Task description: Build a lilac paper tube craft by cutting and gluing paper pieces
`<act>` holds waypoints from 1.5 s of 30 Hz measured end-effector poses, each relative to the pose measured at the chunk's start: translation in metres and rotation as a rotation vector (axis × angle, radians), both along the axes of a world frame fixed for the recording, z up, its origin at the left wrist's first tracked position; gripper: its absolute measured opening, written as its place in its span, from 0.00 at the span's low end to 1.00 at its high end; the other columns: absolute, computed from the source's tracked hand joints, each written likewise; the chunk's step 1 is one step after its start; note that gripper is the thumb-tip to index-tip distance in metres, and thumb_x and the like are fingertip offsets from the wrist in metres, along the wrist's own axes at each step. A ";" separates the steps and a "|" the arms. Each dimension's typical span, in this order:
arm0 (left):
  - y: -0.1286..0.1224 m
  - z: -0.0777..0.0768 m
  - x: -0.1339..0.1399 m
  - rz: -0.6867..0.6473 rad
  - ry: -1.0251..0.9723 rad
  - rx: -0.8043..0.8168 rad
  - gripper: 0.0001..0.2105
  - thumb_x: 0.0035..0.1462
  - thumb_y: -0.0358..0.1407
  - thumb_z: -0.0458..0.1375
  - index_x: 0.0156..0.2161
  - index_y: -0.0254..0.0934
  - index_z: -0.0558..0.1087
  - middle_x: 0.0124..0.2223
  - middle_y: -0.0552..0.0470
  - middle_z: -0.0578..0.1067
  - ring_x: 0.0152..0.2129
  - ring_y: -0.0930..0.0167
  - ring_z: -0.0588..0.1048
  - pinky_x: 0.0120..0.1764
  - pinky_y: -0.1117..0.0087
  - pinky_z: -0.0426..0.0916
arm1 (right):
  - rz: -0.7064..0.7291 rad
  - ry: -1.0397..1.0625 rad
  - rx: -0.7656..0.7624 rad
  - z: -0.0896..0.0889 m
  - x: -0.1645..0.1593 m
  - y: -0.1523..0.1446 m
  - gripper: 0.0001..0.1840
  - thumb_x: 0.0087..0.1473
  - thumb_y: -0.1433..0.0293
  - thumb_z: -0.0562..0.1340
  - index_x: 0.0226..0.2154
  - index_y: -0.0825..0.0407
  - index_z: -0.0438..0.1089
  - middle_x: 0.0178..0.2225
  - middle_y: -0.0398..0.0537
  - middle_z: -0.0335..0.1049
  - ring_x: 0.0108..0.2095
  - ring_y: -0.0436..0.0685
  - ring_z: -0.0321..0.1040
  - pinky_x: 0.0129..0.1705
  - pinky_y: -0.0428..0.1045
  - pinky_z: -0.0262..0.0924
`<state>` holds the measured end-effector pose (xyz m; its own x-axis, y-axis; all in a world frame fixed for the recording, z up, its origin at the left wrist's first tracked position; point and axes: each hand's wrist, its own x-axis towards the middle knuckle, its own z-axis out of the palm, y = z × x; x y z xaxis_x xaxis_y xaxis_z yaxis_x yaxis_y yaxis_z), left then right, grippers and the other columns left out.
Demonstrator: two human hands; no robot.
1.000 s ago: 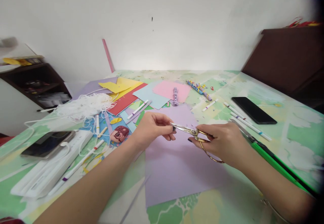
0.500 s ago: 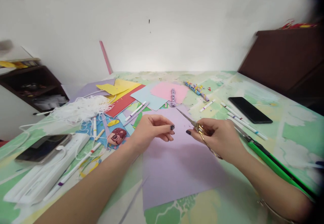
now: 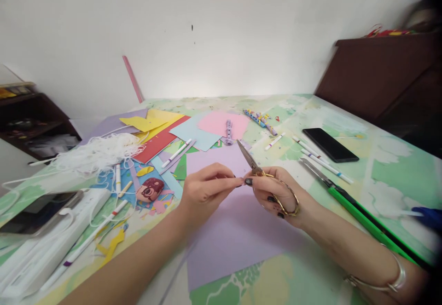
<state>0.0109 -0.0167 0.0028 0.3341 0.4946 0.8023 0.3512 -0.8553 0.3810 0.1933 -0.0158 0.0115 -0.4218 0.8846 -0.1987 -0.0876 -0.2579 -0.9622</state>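
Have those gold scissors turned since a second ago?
Yes. The scissors in the right hand pointed left at the left hand; now their blades tilt up and away, toward the pink paper on the table.

Both bare forearms reach in from the bottom edge and converge near the centre. The left hand (image 3: 203, 192) is loosely curled, thumb and forefinger pinched together and pointing right. The right hand (image 3: 276, 192) faces it, fingers curled with dark-painted nails, its forefinger tip meeting, or perhaps just short of, the left fingertips; a bangle circles the right wrist
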 end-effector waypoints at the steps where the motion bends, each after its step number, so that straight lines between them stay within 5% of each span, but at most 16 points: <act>1: 0.000 -0.001 -0.001 -0.002 0.019 0.047 0.10 0.52 0.22 0.57 0.35 0.37 0.77 0.30 0.49 0.74 0.25 0.76 0.71 0.26 0.77 0.66 | 0.008 -0.008 0.002 0.000 0.000 0.000 0.08 0.44 0.65 0.62 0.27 0.53 0.66 0.10 0.31 0.47 0.09 0.43 0.40 0.09 0.41 0.35; 7: -0.003 -0.005 -0.004 0.020 0.134 0.180 0.12 0.53 0.20 0.54 0.37 0.36 0.75 0.31 0.49 0.75 0.26 0.76 0.72 0.27 0.77 0.67 | 0.050 -0.029 0.013 -0.003 0.002 0.000 0.07 0.46 0.66 0.61 0.27 0.53 0.65 0.09 0.32 0.49 0.09 0.43 0.42 0.09 0.40 0.37; 10: -0.004 -0.006 -0.003 0.060 0.113 0.123 0.12 0.54 0.22 0.54 0.39 0.37 0.74 0.33 0.49 0.76 0.28 0.75 0.74 0.30 0.77 0.69 | 0.014 -0.043 0.055 -0.003 0.002 -0.002 0.05 0.45 0.68 0.59 0.25 0.53 0.64 0.09 0.32 0.49 0.08 0.42 0.42 0.09 0.40 0.38; 17: -0.006 -0.001 0.005 -0.019 -0.019 -0.649 0.09 0.58 0.35 0.52 0.37 0.32 0.72 0.28 0.49 0.75 0.21 0.74 0.75 0.21 0.77 0.70 | -0.119 -0.182 0.144 0.001 -0.003 -0.002 0.03 0.41 0.71 0.59 0.24 0.53 0.65 0.08 0.32 0.50 0.09 0.43 0.44 0.10 0.40 0.39; 24: -0.006 0.000 0.011 -0.162 -0.179 -1.029 0.10 0.55 0.38 0.56 0.33 0.30 0.72 0.28 0.49 0.74 0.20 0.74 0.75 0.17 0.78 0.69 | -0.171 -0.255 0.286 -0.002 -0.006 -0.006 0.03 0.41 0.71 0.59 0.24 0.53 0.66 0.11 0.33 0.51 0.12 0.42 0.45 0.14 0.41 0.44; 34: -0.004 0.011 0.009 -0.060 -0.532 -1.005 0.07 0.50 0.34 0.59 0.29 0.32 0.76 0.28 0.47 0.78 0.17 0.75 0.73 0.16 0.78 0.63 | -0.295 -0.719 0.973 -0.014 -0.003 -0.011 0.07 0.42 0.72 0.58 0.20 0.51 0.58 0.14 0.34 0.50 0.16 0.44 0.46 0.20 0.42 0.44; 45: -0.005 0.009 0.007 -0.096 -0.603 -1.053 0.07 0.52 0.33 0.58 0.31 0.33 0.78 0.31 0.46 0.79 0.19 0.74 0.75 0.19 0.78 0.66 | -0.384 -0.863 1.208 -0.022 -0.003 -0.008 0.07 0.43 0.71 0.58 0.20 0.51 0.57 0.13 0.35 0.54 0.14 0.44 0.49 0.19 0.41 0.45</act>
<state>0.0183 -0.0218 0.0115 0.1170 0.9912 0.0623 -0.1693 -0.0419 0.9847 0.1899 -0.0242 -0.0103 -0.2742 0.7179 0.6399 0.7141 0.5977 -0.3645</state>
